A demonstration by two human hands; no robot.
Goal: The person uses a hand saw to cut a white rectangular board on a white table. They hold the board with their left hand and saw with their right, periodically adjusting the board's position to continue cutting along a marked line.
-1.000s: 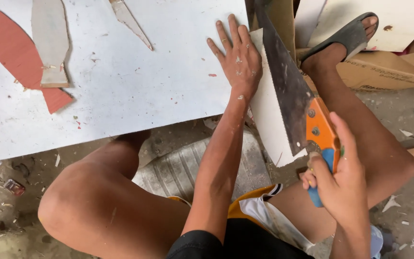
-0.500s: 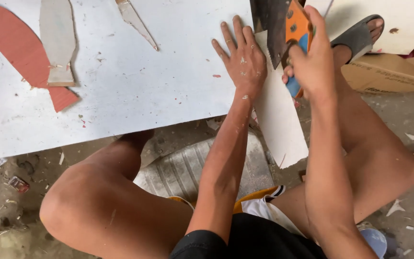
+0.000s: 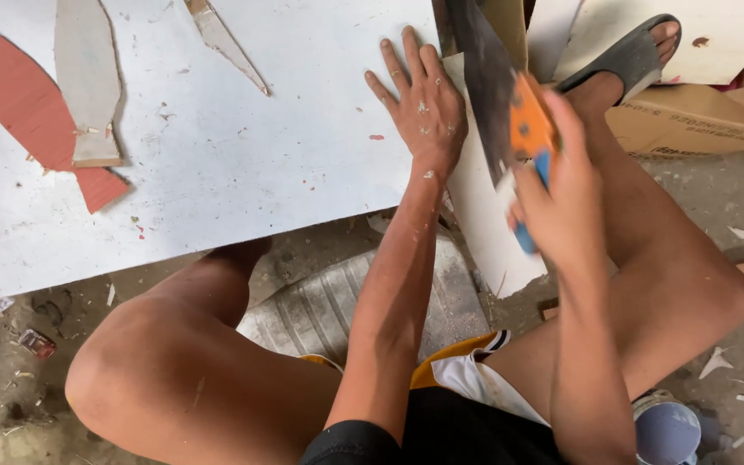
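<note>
left hand point(image 3: 424, 108) flat, fingers spread, pressing white board point(image 3: 243, 164) near right edge to steady it | right hand point(image 3: 561, 198) wrapped tight round orange-blue handle of handsaw point(image 3: 501, 95), blade down in the cut just beside | red cutout point(image 3: 27, 120) lying far left

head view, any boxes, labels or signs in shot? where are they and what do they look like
Cardboard box: upper right on the floor, beside the sandalled foot; flat, brown, with dark print along its side.
No other labels, signs or screens show.
</note>
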